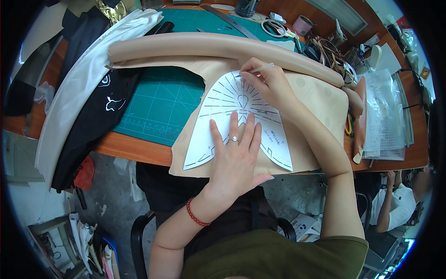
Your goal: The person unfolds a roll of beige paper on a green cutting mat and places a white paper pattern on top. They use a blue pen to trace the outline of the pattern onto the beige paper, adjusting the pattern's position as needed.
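Note:
A white paper pattern (218, 100), fan-shaped with radiating dashed lines, lies on a sheet of tan leather (316, 100). My left hand (234, 151) presses flat on the pattern's lower middle, fingers spread, with a ring on one finger. At the pattern's top edge, my right hand (269, 83) grips a slim pale pen-like tool (262, 68), its tip near the paper's rim. Whether the tip touches paper or leather is too small to tell. The far part of the leather is rolled into a long tube (186, 45) behind the pattern.
A green cutting mat (160, 104) lies under the leather on the wooden table (134, 149). White fabric (76, 83) and black fabric (88, 125) drape over the left side. A metal ruler (232, 23), scissors (291, 35) and cords (332, 53) sit at the back; clear plastic sheets (383, 111) lie right.

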`<action>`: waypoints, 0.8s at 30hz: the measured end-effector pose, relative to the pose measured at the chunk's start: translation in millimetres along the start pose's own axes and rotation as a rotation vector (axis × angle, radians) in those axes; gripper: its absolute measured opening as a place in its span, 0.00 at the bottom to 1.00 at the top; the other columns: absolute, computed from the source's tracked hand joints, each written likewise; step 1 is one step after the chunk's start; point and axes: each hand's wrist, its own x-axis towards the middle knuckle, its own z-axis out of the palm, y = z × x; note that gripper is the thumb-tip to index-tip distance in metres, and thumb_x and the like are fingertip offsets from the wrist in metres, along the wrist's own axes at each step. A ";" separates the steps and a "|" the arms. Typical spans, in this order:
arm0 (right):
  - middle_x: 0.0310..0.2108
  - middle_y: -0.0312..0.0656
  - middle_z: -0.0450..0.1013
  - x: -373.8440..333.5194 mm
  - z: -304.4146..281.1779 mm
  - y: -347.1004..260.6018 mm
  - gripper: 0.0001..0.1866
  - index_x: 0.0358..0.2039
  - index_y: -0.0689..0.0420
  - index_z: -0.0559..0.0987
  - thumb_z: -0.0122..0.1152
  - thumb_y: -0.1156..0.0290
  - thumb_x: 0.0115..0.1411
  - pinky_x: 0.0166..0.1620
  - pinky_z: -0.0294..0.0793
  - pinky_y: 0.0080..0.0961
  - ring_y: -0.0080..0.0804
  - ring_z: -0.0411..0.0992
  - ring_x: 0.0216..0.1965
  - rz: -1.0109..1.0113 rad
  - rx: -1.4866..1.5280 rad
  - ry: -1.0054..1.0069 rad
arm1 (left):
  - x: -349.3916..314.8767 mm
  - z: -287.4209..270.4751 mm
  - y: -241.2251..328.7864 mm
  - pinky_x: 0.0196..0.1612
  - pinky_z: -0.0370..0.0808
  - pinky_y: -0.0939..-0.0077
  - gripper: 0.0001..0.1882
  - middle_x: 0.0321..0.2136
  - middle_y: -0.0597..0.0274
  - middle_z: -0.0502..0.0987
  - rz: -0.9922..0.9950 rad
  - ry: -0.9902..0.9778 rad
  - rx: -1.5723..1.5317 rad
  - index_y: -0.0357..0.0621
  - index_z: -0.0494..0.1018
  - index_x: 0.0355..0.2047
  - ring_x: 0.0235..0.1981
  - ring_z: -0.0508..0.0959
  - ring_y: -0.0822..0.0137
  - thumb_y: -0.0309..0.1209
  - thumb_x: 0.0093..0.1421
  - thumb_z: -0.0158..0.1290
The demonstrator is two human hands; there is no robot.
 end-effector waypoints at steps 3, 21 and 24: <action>0.31 0.46 0.80 -10.7 -5.2 0.0 0.05 0.38 0.62 0.79 0.61 0.73 0.65 0.39 0.79 0.30 0.40 0.80 0.33 -0.041 0.020 -0.013 | 0.5 0.0 1.0 0.67 0.41 0.19 0.61 0.70 0.47 0.58 0.003 -0.008 0.010 0.37 0.61 0.68 0.72 0.53 0.38 0.72 0.46 0.60; 0.31 0.46 0.79 -2.0 -0.4 10.3 0.04 0.37 0.60 0.79 0.62 0.73 0.65 0.37 0.77 0.32 0.39 0.78 0.31 -0.056 -0.038 0.111 | 0.9 -1.6 0.2 0.67 0.41 0.19 0.62 0.70 0.46 0.58 -0.001 -0.014 -0.007 0.36 0.61 0.68 0.72 0.52 0.38 0.71 0.46 0.60; 0.31 0.46 0.79 -7.6 -4.5 6.4 0.04 0.37 0.59 0.79 0.62 0.73 0.64 0.37 0.77 0.32 0.42 0.79 0.32 -0.072 -0.065 0.068 | 1.8 -2.2 0.9 0.67 0.41 0.19 0.62 0.70 0.46 0.58 0.000 -0.022 0.002 0.36 0.61 0.68 0.72 0.52 0.38 0.71 0.46 0.60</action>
